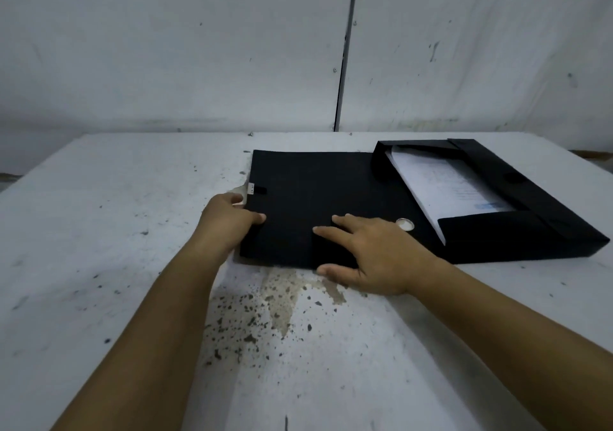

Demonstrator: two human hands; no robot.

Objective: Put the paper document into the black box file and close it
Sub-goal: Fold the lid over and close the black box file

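the black box file (497,205) is lying open on the white, speckled worktop (116,231), its lid (315,198) folded out flat to the left of the tray. the paper document (441,181) is sitting inside the tray, tucked under the black corner flaps, with printed lines showing on its top sheet. the person's left hand (229,219) is gripping the lid's left edge, thumb lying on top of the black surface and fingers curled under where i cannot see them. the right hand (368,258) is resting spread on the lid near its front edge, fingers pointing left, thumb down at the edge by the worktop. a small round silver button (405,224) is showing on the lid just beside the right hand.
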